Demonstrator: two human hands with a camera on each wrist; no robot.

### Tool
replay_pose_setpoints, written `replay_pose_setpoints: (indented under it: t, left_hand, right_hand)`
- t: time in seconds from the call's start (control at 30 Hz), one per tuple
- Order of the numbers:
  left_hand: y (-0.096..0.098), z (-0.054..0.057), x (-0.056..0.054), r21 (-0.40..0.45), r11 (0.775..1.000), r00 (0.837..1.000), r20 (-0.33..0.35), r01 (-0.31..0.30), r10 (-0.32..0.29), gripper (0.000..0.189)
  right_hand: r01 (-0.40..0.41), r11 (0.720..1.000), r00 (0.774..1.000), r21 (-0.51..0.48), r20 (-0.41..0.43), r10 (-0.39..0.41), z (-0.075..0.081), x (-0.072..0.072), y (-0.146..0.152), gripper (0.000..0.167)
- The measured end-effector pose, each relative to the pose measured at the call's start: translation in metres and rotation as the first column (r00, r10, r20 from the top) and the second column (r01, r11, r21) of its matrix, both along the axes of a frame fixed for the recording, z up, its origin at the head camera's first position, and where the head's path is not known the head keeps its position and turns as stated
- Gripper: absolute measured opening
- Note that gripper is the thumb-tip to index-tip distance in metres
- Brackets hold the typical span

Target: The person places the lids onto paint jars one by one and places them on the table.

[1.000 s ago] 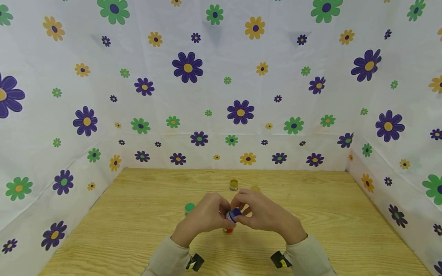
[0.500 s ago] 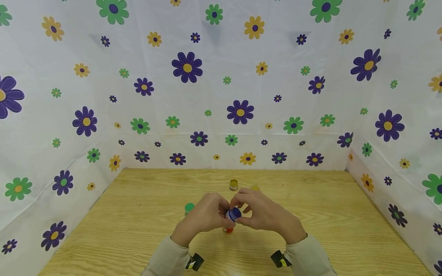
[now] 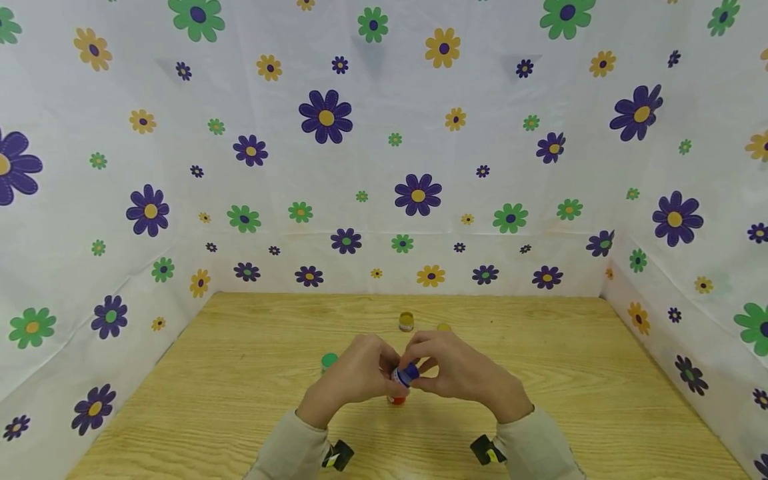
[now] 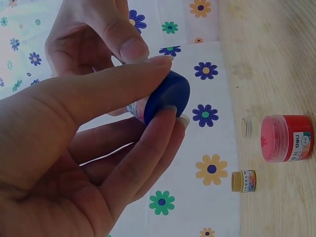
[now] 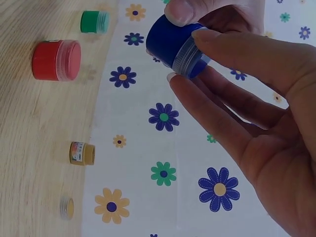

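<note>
A small blue paint jar (image 3: 401,376) is held tilted above the table between both hands. My left hand (image 3: 360,375) grips its body, with the thumb on one side of the blue wall (image 5: 168,42). My right hand (image 3: 459,370) pinches the clear ribbed lid (image 5: 186,55) between thumb and fingers. In the left wrist view, fingers of the left hand (image 4: 94,143) lie around the blue end of the jar. A red paint jar (image 5: 55,60) stands right below the hands, mostly covered by them in the head view.
A green-lidded paint jar (image 3: 329,361) stands left of the hands. Farther back is a yellow-ochre jar (image 3: 406,322) with its lid off, and a loose yellow lid (image 3: 444,328) lies to its right. Flower-printed white sheeting (image 3: 384,160) walls the wooden table (image 3: 252,373) on three sides.
The lid first tipped toward the head camera, then turned back to face the right. The right hand's fingers have shifted slightly on it; the left hand has barely moved.
</note>
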State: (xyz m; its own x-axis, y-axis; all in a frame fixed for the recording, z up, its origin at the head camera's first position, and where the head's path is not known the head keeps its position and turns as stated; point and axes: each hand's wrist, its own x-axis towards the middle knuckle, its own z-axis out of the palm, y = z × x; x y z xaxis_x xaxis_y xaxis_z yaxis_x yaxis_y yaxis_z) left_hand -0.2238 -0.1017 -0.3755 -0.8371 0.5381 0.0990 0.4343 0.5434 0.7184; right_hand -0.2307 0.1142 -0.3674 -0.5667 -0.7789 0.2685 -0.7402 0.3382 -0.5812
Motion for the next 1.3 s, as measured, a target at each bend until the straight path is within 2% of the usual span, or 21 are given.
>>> replay_pose_setpoints:
  t: [0.17, 0.3, 0.5, 0.67, 0.83, 1.07, 1.17, 1.3]
  left_hand:
    - [0.000, 0.000, 0.001, 0.005, 1.000, 1.000, -0.010, 0.017, -0.017, 0.013]
    - [0.000, 0.000, 0.001, 0.005, 1.000, 1.000, -0.009, 0.008, -0.008, 0.013]
    - [-0.005, 0.001, -0.002, 0.001, 0.999, 0.999, -0.032, -0.043, 0.043, 0.018]
    - [-0.018, 0.000, -0.009, 0.014, 0.990, 0.988, -0.062, -0.140, 0.141, 0.021]
    - [-0.030, -0.015, -0.023, 0.014, 0.974, 0.973, -0.048, -0.227, 0.227, 0.023]
    - [-0.034, -0.050, -0.044, -0.040, 0.946, 0.946, -0.037, -0.323, 0.322, 0.025]
    - [-0.036, -0.061, -0.048, -0.063, 0.936, 0.938, -0.036, -0.348, 0.346, 0.023]
    - [-0.037, -0.069, -0.049, -0.069, 0.934, 0.937, -0.016, -0.350, 0.350, 0.023]
  right_hand:
    - [-0.008, 1.000, 1.000, 0.002, -0.008, 0.008, 0.000, -0.001, 0.001, 0.021]
    - [-0.005, 1.000, 1.000, 0.000, -0.027, 0.005, -0.001, 0.000, 0.001, 0.021]
    - [0.034, 0.999, 0.993, -0.028, -0.113, -0.037, -0.001, -0.001, 0.001, 0.025]
    - [0.114, 0.992, 0.976, -0.059, -0.179, -0.123, 0.002, -0.004, 0.008, 0.029]
    - [0.145, 0.989, 0.974, -0.036, -0.171, -0.150, 0.004, -0.005, 0.011, 0.027]
    - [0.151, 0.988, 0.975, -0.030, -0.160, -0.154, 0.005, -0.005, 0.012, 0.026]
    - [0.172, 0.985, 0.973, -0.017, -0.155, -0.172, 0.005, -0.006, 0.013, 0.026]
    - [0.205, 0.979, 0.966, 0.007, -0.159, -0.202, 0.005, -0.008, 0.016, 0.028]
